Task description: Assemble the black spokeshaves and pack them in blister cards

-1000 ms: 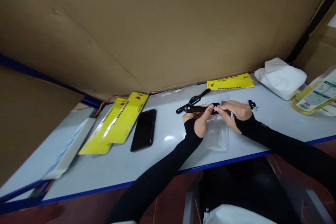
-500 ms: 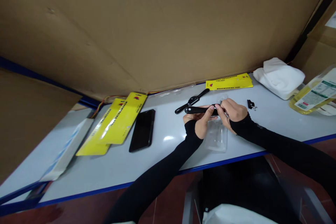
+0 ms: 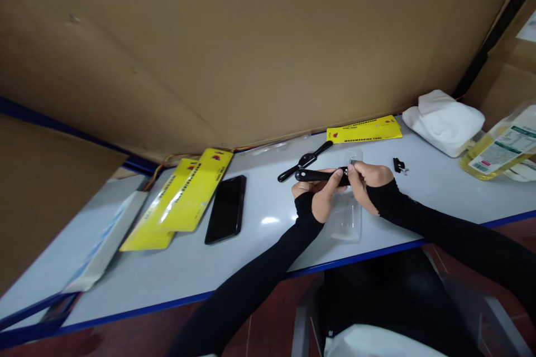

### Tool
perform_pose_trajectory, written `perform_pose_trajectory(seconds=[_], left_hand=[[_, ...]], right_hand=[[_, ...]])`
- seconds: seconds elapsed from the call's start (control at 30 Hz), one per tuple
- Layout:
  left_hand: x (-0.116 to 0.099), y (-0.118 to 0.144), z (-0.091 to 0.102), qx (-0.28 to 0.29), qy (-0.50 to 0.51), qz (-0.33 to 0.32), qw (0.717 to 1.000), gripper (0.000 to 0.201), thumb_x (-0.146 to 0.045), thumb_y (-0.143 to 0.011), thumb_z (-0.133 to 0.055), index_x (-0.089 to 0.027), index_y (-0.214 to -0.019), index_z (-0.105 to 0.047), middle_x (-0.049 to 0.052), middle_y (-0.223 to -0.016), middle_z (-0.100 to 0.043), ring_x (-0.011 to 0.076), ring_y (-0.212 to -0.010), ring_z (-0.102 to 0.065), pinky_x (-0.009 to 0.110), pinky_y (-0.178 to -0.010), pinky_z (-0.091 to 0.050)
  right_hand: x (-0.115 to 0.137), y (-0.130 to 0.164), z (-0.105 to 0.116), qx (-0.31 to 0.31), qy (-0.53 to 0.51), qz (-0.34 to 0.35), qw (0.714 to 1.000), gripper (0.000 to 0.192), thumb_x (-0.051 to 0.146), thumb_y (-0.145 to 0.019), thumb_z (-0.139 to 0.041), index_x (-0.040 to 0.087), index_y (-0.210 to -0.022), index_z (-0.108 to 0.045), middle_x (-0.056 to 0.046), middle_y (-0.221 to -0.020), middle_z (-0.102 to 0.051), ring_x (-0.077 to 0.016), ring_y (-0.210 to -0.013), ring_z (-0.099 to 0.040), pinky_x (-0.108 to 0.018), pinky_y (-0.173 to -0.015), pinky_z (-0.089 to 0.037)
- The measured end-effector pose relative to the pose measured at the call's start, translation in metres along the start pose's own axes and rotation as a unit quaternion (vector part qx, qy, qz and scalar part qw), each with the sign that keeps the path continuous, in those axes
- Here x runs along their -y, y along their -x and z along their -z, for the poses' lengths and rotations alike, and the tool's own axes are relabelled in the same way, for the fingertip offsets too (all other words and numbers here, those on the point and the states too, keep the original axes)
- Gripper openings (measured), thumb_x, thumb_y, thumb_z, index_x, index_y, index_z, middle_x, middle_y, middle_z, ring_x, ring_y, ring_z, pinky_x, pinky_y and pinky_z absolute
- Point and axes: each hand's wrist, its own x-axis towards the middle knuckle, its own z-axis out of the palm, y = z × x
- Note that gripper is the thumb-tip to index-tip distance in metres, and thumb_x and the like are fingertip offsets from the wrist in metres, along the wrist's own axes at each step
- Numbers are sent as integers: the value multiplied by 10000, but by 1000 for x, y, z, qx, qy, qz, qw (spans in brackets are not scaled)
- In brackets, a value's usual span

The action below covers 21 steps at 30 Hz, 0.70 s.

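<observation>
The left hand (image 3: 319,196) holds a black tool handle (image 3: 321,175) above the white table (image 3: 268,245), its fingers closed around the handle's right portion, thumb on the near side. The handle lies roughly level, its rounded free end pointing left. The right hand (image 3: 367,181) meets it at the handle's right end, fingertips pinched together on a small metal part there; what exactly that part is cannot be told, since it is too small. Both forearms wear black sleeves that leave the fingers bare.

Directly under the hands lies a clear plastic blister tray (image 3: 347,221), flat on the table and near its blue front edge. Just behind the held handle lies a second black tool (image 3: 305,161), angled from lower left to upper right, resting on the table and apart from the hands. To the right of the right hand sits a small black clip-like piece (image 3: 399,165). Further back lies a yellow packaging card (image 3: 363,129) with black print. To the left, well apart from the hands, a black smartphone (image 3: 226,208) lies face up beside two overlapping yellow cards (image 3: 184,198). At the far right are a folded white cloth (image 3: 444,121) and a bottle of yellow liquid (image 3: 498,150). Brown cardboard (image 3: 251,44) walls the back of the table
</observation>
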Motion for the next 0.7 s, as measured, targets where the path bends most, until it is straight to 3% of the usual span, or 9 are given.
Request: perform_pose_trajectory(seconds=[0.17, 0.3, 0.4, 0.47, 0.5, 0.57, 0.63, 0.7], left_hand=[[-1, -1, -1, 1, 8, 20, 1000, 422, -404, -597, -1008, -104, -814, -806, 113, -775, -809, 277, -708, -804, 400, -652, -717], [1, -6, 2, 0, 20, 54, 998, 457, -397, -557, -1023, -92, -814, -801, 115, -765, -804, 265, -675, -793, 408, -662, -717], [3, -9, 3, 1, 23, 68, 997, 490, -418, -537, -1026, -86, -817, -799, 124, -780, -805, 271, -693, -795, 408, -674, -714], [3, -10, 4, -5, 24, 64, 998, 508, -448, -538, -1020, -87, -818, -798, 127, -785, -804, 272, -703, -797, 399, -672, -710], [3, -10, 4, -8, 25, 59, 998, 512, -463, -544, -1015, -88, -817, -798, 126, -783, -803, 270, -700, -796, 393, -667, -707], [2, -10, 4, -10, 25, 46, 999, 515, -485, -562, -1005, -91, -820, -798, 124, -778, -801, 262, -686, -791, 383, -652, -703], [2, -9, 4, -3, 23, 37, 999, 510, -489, -568, -1003, -92, -814, -799, 124, -775, -801, 259, -676, -788, 375, -636, -699], [2, -9, 4, 1, 23, 31, 999, 499, -483, -566, -1004, -95, -804, -799, 120, -768, -801, 253, -664, -785, 366, -620, -696]], right_hand=[[2, -5, 7, 37, -32, -42, 998, 403, 314, -1018, -463, 228, -630, -394, 24, -495, -440, -101, -444, -314, -286, -511, -233], [2, -4, 12, 9, -22, -23, 999, 436, 362, -1055, -434, 230, -640, -415, 20, -508, -434, -110, -476, -325, -292, -519, -251], [1, -4, 19, -10, -36, 1, 999, 358, 350, -1030, -512, 211, -700, -524, 4, -598, -533, -110, -512, -400, -281, -531, -319], [-4, -5, 24, -6, -77, 29, 997, 159, 291, -983, -573, 184, -908, -663, -19, -766, -632, -107, -550, -468, -268, -549, -395], [-8, -7, 26, 0, -96, 50, 994, 164, 252, -952, -595, 182, -1056, -700, -38, -873, -664, -115, -592, -515, -268, -567, -436], [-18, -11, 29, 21, -109, 107, 988, 399, 186, -893, -614, 207, -1281, -700, -82, -1060, -682, -170, -770, -622, -296, -639, -509], [-29, -17, 28, 43, -95, 162, 981, 433, 165, -877, -629, 240, -1291, -731, -102, -1128, -691, -239, -973, -639, -342, -726, -540], [-39, -21, 26, 61, -89, 199, 974, 304, 191, -897, -653, 250, -1166, -784, -95, -1079, -717, -261, -1018, -614, -373, -776, -543]])
